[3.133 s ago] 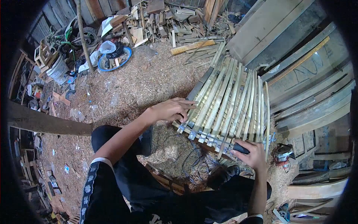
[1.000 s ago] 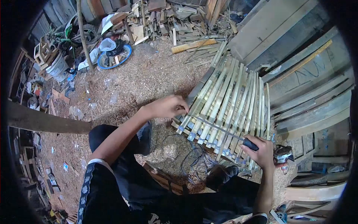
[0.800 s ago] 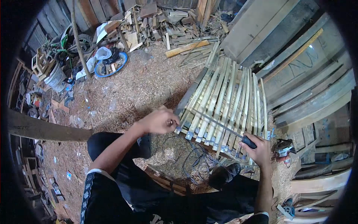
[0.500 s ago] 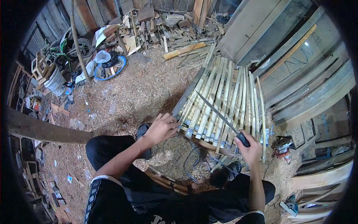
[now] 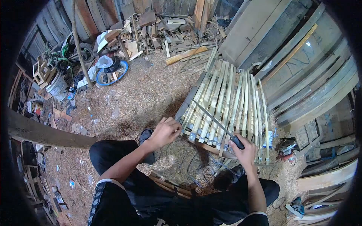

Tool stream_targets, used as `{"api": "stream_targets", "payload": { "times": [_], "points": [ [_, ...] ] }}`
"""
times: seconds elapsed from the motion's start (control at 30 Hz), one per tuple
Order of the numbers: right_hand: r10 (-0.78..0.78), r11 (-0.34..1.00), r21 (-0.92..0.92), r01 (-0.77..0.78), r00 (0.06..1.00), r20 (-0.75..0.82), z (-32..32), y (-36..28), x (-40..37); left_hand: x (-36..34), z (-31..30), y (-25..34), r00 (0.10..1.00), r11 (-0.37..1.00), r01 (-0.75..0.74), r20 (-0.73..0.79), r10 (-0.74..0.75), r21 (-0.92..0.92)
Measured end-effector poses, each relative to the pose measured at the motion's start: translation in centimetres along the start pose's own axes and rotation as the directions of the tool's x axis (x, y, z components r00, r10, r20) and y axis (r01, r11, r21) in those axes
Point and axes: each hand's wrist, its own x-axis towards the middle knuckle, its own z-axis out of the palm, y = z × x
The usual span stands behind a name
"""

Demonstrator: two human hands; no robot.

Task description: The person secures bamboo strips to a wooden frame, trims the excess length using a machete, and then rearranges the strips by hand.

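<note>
Nearest, black-clad legs [image 5: 128, 154] bent, feet on the ground. Right hand [image 5: 245, 150], fingers wrapped around the black handle of a long thin dark metal tool [image 5: 217, 122]; its shaft points forward and to the left, over the slats. Left hand [image 5: 164, 132] at the near left corner of the slats, fingers curled in; cannot tell if they pinch anything. Row of long pale wooden slats [image 5: 223, 101] in front of the person, side by side, running away over a frame, blue-grey marks at near ends. Red and black power tool [image 5: 287, 151] on the ground right of the slats. Farther left, round blue-rimmed basin [image 5: 112, 82] with scraps and bags, near a white plastic bucket [image 5: 57, 87]. Farthest, heap of brown scrap wood [image 5: 166, 32] by the plank wall [image 5: 88, 17].
</note>
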Motion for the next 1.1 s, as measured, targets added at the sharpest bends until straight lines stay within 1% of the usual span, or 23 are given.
{"api": "stream_targets", "payload": {
  "times": [0.03, 0.07, 0.13, 0.17, 0.23, 0.27, 0.33, 0.43, 0.57, 0.63, 0.67, 0.73, 0.87, 0.93, 1.07, 1.1],
  "points": [
    [-0.001, 1.000, -0.022, 0.001, 1.000, 0.001, 0.1, 0.3, 0.0, 0.0, 0.0, -0.1, 0.999, 1.000, 0.021, 0.040, -0.020, -0.010],
    [0.002, 1.000, -0.022, -0.001, 1.000, 0.005, 0.2, 0.6, 0.0, 0.0, 0.0, -0.1, 0.999, 1.000, 0.024, 0.044, -0.023, -0.013],
    [-0.100, 0.995, -0.017, 0.099, 0.993, -0.069, 0.6, 1.2, 0.2, 0.2, -0.8, 0.4, 0.996, 0.995, 0.052, 0.083, -0.045, -0.085],
    [-0.098, 0.995, -0.016, 0.098, 0.993, -0.068, 0.7, 1.3, 0.2, 0.2, -1.0, 0.5, 0.995, 0.995, 0.053, 0.085, -0.046, -0.085],
    [-0.072, 0.997, -0.003, 0.072, 0.996, -0.049, 0.7, 1.2, 0.2, 0.2, -1.2, 0.7, 0.986, 0.983, 0.142, 0.099, -0.131, -0.115],
    [-0.070, 0.998, -0.003, 0.070, 0.996, -0.048, 0.8, 1.2, 0.2, 0.2, -1.2, 0.7, 0.986, 0.983, 0.144, 0.102, -0.132, -0.116],
    [-0.060, 0.998, -0.014, 0.060, 0.998, -0.035, 0.8, 1.2, 0.2, 0.2, -1.1, 0.7, 0.997, 0.991, 0.075, 0.028, -0.072, -0.113],
    [-0.099, 0.995, -0.032, 0.097, 0.993, -0.056, 1.0, 1.3, 0.3, 0.2, -1.0, 0.2, 0.997, 0.991, 0.036, 0.070, -0.027, -0.127],
    [-0.120, 0.993, -0.023, 0.119, 0.990, -0.069, 1.0, 1.4, 0.2, 0.3, -1.2, 0.0, 0.995, 0.990, 0.045, 0.097, -0.032, -0.134],
    [-0.065, 0.997, -0.051, 0.063, 0.997, -0.031, 0.7, 1.0, 0.2, 0.5, -1.1, 0.2, 0.993, 0.994, 0.048, 0.110, -0.037, -0.099],
    [-0.065, 0.997, -0.050, 0.063, 0.997, -0.032, 0.9, 1.2, 0.2, 0.5, -1.1, 0.2, 0.993, 0.994, 0.047, 0.110, -0.036, -0.098],
    [-0.118, 0.992, -0.042, 0.115, 0.991, -0.066, 1.4, 1.7, 0.2, 0.5, -1.0, 0.2, 0.993, 0.992, 0.047, 0.115, -0.033, -0.118],
    [-0.139, 0.990, -0.022, 0.137, 0.987, -0.085, 1.5, 1.4, 0.3, 0.5, -0.8, 0.2, 0.992, 0.988, 0.049, 0.125, -0.031, -0.148],
    [-0.096, 0.995, -0.043, 0.095, 0.994, -0.044, 1.3, 1.1, 0.2, 0.7, -1.4, 0.8, 0.985, 0.985, 0.089, 0.160, -0.065, -0.149],
    [-0.084, 0.996, -0.024, 0.083, 0.995, -0.062, 1.6, 1.2, 0.2, 0.8, -1.5, 1.0, 0.984, 0.987, 0.104, 0.157, -0.084, -0.125],
    [-0.043, 0.999, -0.017, 0.042, 0.997, -0.066, 1.6, 1.2, 0.1, 1.0, -1.3, 0.9, 0.989, 0.988, 0.109, 0.114, -0.096, -0.112]
  ]
}}
